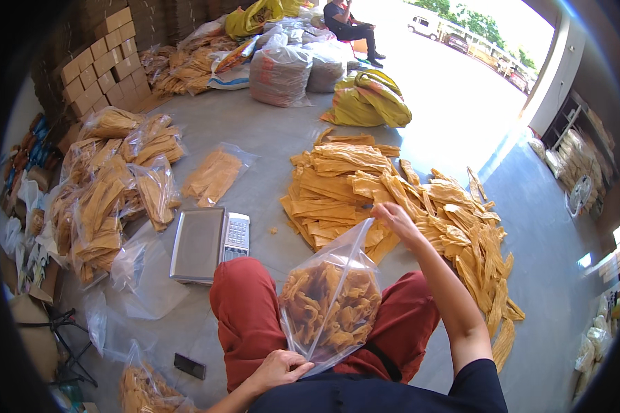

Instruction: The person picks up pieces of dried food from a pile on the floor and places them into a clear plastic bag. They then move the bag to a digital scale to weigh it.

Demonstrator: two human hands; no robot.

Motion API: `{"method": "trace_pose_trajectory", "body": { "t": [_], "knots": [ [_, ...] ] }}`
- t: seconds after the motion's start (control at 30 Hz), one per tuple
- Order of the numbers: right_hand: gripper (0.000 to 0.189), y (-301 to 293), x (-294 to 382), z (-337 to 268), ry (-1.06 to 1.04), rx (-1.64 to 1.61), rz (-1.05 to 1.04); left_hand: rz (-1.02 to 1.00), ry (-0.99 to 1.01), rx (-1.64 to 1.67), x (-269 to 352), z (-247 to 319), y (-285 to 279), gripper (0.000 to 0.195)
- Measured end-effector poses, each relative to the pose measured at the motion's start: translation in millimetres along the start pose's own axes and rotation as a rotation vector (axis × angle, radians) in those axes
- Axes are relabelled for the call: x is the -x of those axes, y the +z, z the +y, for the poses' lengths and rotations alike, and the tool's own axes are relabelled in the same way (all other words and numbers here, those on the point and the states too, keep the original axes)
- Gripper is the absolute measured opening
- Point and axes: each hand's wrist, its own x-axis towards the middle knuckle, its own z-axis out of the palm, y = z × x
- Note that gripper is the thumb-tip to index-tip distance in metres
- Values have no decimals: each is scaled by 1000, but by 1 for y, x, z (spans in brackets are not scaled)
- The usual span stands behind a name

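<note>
A clear plastic bag (330,304) full of curled tan dried strips rests between my knees, against my lap. At its lower edge, near my waist, my left hand (281,369) pinches the plastic between thumb and fingers. My right hand (395,222) is raised beyond my right knee and grips the bag's far corner, so the plastic is stretched between both hands. Just beyond that hand lies a large loose pile of flat tan dried strips (341,180), which look like dried bean curd sheets. The inner fingers of my right hand are partly hidden.
A digital scale (199,242) stands left of my knees, near filled clear bags (103,191). A phone (189,366) lies on the floor by another filled bag (147,387). Farther off are a yellow sack (367,100), stacked cartons (103,62) and a seated person (349,26).
</note>
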Motion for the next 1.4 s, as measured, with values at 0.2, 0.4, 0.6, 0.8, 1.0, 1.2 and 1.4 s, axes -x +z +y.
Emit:
{"method": "trace_pose_trajectory", "body": {
  "t": [0.2, 0.4, 0.6, 0.8, 1.0, 1.2, 1.4],
  "knots": [
    [19, 73, 38, 35, 342, -950, -141, 41, 48, 117, -10, -6, 4, 33],
    [19, 106, 50, 19, 109, -853, -23, 456, -91, 140, 1, -24, 5, 41],
    [24, 124, 68, 13, -15, -657, 105, 275, -646, 1493, -9, -62, 13, 63],
    [28, 149, 90, -33, -97, -491, 26, 291, -511, 1803, -12, -70, 26, 69],
    [24, 164, 115, -96, -107, -591, -40, 308, -366, 1953, 4, -91, 36, 67],
    [18, 172, 95, -141, -347, -286, -197, 216, -313, 1969, -2, -94, 34, 67],
    [11, 167, 72, -223, -722, -164, -257, 198, -157, 1774, -41, -51, -3, 75]
  ]
}}
